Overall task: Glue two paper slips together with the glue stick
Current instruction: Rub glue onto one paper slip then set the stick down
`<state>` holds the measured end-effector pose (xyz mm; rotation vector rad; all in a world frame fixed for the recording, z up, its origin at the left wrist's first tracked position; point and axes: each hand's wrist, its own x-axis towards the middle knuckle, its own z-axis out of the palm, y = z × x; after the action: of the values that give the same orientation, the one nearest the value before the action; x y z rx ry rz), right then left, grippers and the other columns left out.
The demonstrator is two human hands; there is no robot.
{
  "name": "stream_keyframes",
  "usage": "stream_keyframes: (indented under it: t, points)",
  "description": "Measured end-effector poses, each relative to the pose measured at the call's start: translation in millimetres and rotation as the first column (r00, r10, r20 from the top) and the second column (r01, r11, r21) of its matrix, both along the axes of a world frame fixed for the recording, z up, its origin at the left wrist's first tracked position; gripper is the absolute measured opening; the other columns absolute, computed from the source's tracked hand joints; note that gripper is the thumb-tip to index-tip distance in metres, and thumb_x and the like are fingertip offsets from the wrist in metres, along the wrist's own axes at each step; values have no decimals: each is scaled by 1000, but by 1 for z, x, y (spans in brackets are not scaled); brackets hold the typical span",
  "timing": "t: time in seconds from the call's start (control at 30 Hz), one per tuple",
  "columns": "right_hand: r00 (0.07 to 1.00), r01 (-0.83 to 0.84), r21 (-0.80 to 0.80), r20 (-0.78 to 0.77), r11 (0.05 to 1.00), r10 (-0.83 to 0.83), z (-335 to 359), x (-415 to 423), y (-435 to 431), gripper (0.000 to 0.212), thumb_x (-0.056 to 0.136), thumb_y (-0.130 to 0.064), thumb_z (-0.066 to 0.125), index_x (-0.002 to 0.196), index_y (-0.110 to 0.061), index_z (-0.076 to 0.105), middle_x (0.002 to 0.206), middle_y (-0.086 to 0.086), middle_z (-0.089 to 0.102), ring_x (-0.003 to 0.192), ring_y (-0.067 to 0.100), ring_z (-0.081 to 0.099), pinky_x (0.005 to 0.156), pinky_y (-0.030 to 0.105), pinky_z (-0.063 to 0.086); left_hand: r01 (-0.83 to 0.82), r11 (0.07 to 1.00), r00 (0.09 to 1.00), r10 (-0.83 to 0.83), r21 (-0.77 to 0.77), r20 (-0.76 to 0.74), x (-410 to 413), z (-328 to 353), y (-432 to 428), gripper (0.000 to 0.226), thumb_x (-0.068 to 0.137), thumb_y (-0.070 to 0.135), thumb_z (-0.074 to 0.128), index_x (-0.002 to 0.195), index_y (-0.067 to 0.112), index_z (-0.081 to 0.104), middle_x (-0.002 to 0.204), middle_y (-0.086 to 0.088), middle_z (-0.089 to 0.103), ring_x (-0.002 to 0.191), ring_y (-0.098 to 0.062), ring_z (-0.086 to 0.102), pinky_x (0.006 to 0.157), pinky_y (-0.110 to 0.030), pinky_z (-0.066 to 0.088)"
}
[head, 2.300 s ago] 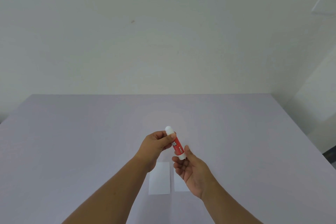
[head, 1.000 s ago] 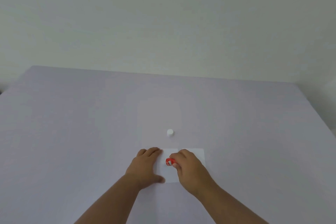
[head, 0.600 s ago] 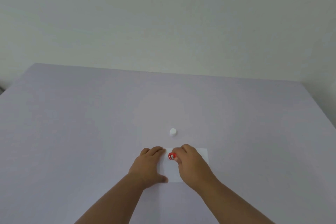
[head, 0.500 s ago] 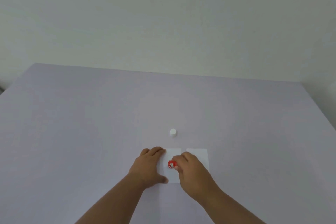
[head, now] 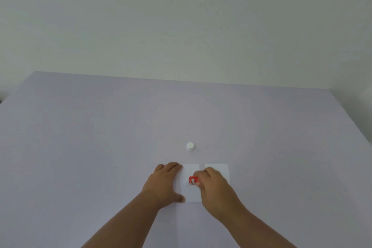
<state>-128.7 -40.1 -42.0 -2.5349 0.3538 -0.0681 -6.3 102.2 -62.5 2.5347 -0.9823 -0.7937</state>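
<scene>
Two white paper slips lie side by side on the lilac table (head: 100,147). The left slip (head: 191,193) is pinned at its left edge by my left hand (head: 163,183), fingers flat and spread. My right hand (head: 215,189) grips the red glue stick (head: 192,180) and presses its tip down on the middle of the left slip. The right slip (head: 217,168) lies partly under my right hand. The glue stick's white cap (head: 190,146) stands alone on the table, just beyond the slips.
A pale wall rises behind the table's far edge. The table's right edge (head: 352,123) runs diagonally at the right of the view.
The cap came off and now stands on the table. Both hands dropped to the slips. The glue stick slid toward me along the left slip over the last half second.
</scene>
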Motion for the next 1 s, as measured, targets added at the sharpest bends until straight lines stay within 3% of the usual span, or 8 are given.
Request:
stream_keyframes:
  t: [0.13,0.37,0.63,0.9,1.0]
  points:
    - [998,-60,-17,16,998,60,-2,-18,5,25,94,-18,40,111,-28,55,103,-3,53,93,10,49,77,20,45,4,1000,1000,-4,8,1,0,1,0,101,59,53,74,145,29,27,147,20,29,130,-13,27,106,-32,37]
    - [996,92,-93,-1,991,-92,8,12,-16,25,93,-14,41,112,-20,55,105,1,54,97,17,51,76,28,46,14,1000,1000,-14,17,10,0,3,-1,100,59,53,73,144,29,28,146,20,30,128,-14,28,101,-32,40]
    - [998,-51,-69,18,996,52,1,-30,3,24,93,-17,40,109,-24,56,99,-2,53,92,14,50,74,24,46,10,1000,1000,-10,12,12,-1,3,-1,100,59,52,74,145,28,27,146,20,29,129,-13,28,102,-31,40]
    - [997,71,-89,8,993,-71,8,-10,-11,24,94,-16,39,110,-21,56,102,0,53,91,15,50,73,23,43,15,999,1000,-16,30,21,-2,5,-2,100,60,51,74,145,27,28,148,18,29,129,-15,28,103,-32,40]
    - [999,42,-88,19,995,-40,6,-19,-5,25,93,-15,40,110,-22,57,101,-1,53,90,14,50,72,24,44,16,999,1000,-17,34,25,-2,5,-3,100,60,51,74,145,27,28,147,18,30,128,-15,29,102,-32,40]
